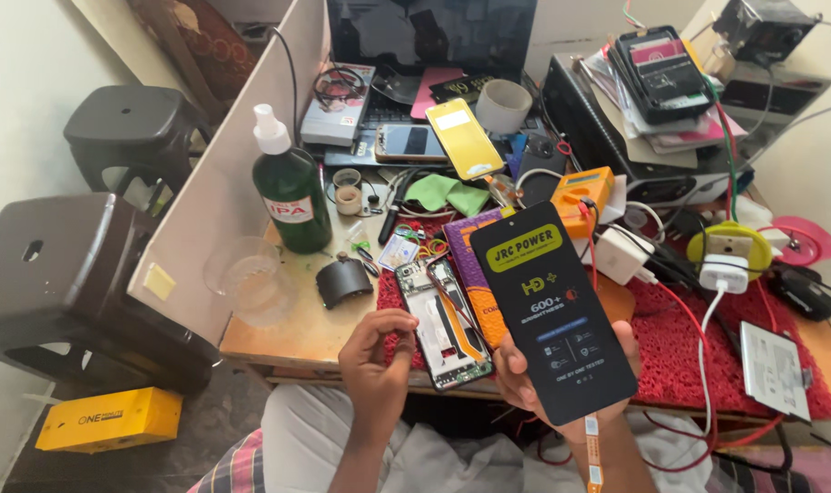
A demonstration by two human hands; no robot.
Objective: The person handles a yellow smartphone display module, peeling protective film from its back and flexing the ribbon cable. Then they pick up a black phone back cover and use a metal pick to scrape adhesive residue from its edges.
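Nearest the lens, the right hand [562, 379] has its grip wrapped round a new black phone screen panel [554, 310], held upright and tilted slightly, its front covered by a printed protective film. An orange flex ribbon [594, 452] hangs from the panel's lower edge toward 6 o'clock. At about 9 o'clock from that panel, the left hand [376, 361] is partly curled, fingertips [402, 321] resting on the edge of an opened phone frame [443, 321] that lies flat on the desk [283, 333]; its grip grasps nothing that shows, only touching the frame's left side. The frame's insides face up, and it sits partly on a red mat [671, 351].

At 10 o'clock from the left hand stands a green spray bottle [290, 196] with a white nozzle, and between it and the hand lie a clear round dish [249, 278] and a small dark curved part [342, 278]. A purple box [475, 260] lies just behind the held panel. At 12 o'clock a yellow-backed panel [463, 137] leans near a roll of tape [503, 105]. At 2 o'clock sit an orange meter [584, 192], white chargers [724, 272] and a stack with a phone [660, 71] on top. A flat white battery-like slab [774, 370] lies at 3 o'clock.
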